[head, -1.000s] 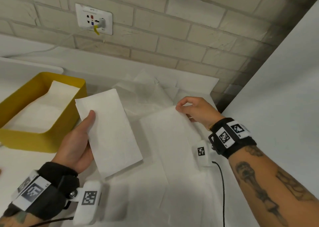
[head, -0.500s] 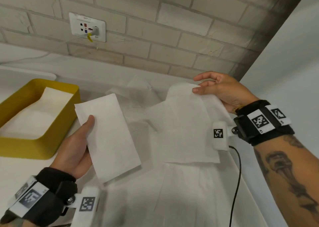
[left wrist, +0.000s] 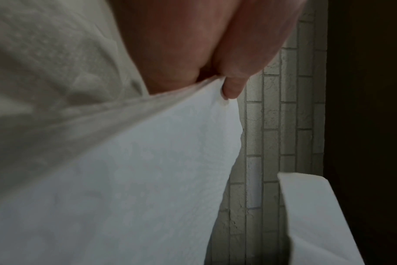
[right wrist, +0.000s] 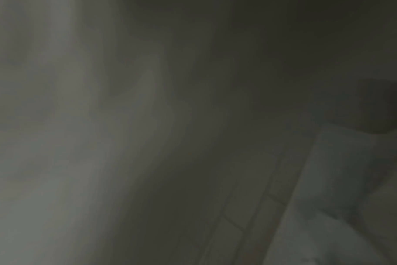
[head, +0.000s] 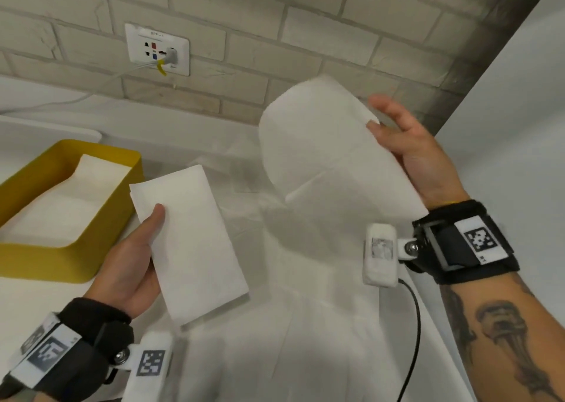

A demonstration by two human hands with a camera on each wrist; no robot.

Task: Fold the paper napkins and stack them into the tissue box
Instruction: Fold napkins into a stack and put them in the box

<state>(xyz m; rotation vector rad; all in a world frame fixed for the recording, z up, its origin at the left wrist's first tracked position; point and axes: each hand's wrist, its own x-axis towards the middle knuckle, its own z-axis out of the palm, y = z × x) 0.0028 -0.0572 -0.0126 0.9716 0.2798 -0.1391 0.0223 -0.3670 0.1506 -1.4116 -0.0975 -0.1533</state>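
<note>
Fingers of your left hand [head: 128,275] lay under a folded napkin [head: 191,242], with the thumb pressed on its top face, so the hand gripped it; the left wrist view confirmed a thumb tip [left wrist: 232,89] clamped against the paper edge. Your right hand [head: 409,154] held an unfolded napkin [head: 324,148] raised off the counter [head: 305,356], the thumb pinching the sheet's edge against the palm side while the other fingers [head: 386,105] stood nearly straight behind it. That sheet hung curved, its far end bowed toward the brick wall [head: 275,35]. The folded napkin sat above the counter just beside the right wall of the yellow tissue box [head: 101,218], not inside it. The box stood at your left and already contained white folded napkins [head: 70,209]. More loose white sheets [head: 238,169] lay spread on the counter between the two hands. A wall socket [head: 157,48] with a plugged cable was mounted above the box. The right wrist view was dark and blurred; nothing could be determined from it.
</note>
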